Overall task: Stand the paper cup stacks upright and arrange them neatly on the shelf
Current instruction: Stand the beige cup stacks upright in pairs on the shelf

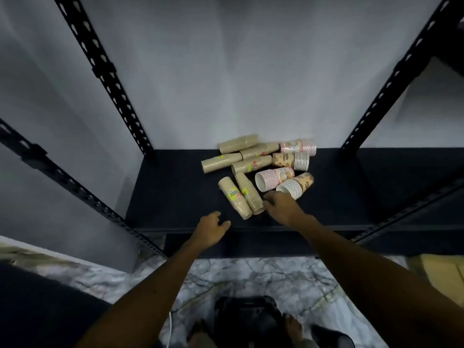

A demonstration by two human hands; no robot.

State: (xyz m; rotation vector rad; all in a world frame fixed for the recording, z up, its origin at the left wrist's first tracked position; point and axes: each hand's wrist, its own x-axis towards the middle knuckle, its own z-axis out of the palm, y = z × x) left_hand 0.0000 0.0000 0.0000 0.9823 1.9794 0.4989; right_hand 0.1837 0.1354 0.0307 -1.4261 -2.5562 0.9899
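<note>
Several paper cup stacks lie on their sides in a heap on the dark shelf point(175, 197). Two tan stacks point(236, 197) with yellow-green labels lie nearest the front. Behind them are more tan stacks point(251, 164) and pink and brown printed stacks point(276, 178). My right hand point(281, 207) reaches over the shelf with loose fingers, its fingertips by the wide end of the nearest tan stack and just below a brown printed stack point(297, 185). My left hand point(211, 226) hovers at the shelf's front edge, fingers relaxed, holding nothing.
Black perforated uprights point(105, 71) point(391, 89) frame the shelf against a grey wall. A lower shelf edge point(251, 244) runs below the front. Marble-patterned floor point(251, 280) lies underneath, with a dark object point(246, 320) by my feet and a tan item point(442, 275) at right.
</note>
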